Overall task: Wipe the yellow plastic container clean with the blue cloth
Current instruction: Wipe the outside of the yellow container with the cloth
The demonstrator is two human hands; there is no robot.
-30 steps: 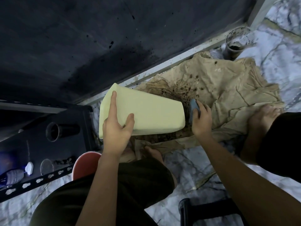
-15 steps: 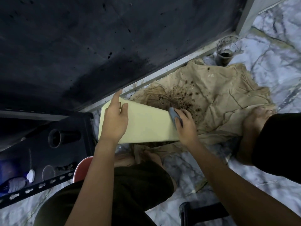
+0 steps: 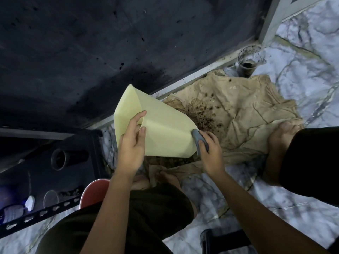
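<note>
So compared to half a second back, the yellow plastic container [image 3: 161, 132] got turned: its left end is tipped up higher now and you can see another face of it, where before it lay flatter with one broad side up. The left hand [image 3: 131, 145] changed its grip too; earlier the fingers lay fairly flat on top of the left end, now the thumb and fingers curl round the near-left edge, holding it up off the floor. The right hand [image 3: 211, 151] is at the container's right end like before, fingers bent over the blue cloth [image 3: 199, 141], which looks more grey-blue in this light, pressing it against that right edge. Just beyond the right hand's grip sits the crumpled tan sheet [image 3: 247, 114] with dark dirt specks, spread on the marble floor [image 3: 302, 70], and farther past it a dirty clear cup [image 3: 248, 63]. A bare foot [image 3: 282, 134] rests on the sheet to the right of the right hand. Below the left wrist there's a red stool [image 3: 93, 191].
</note>
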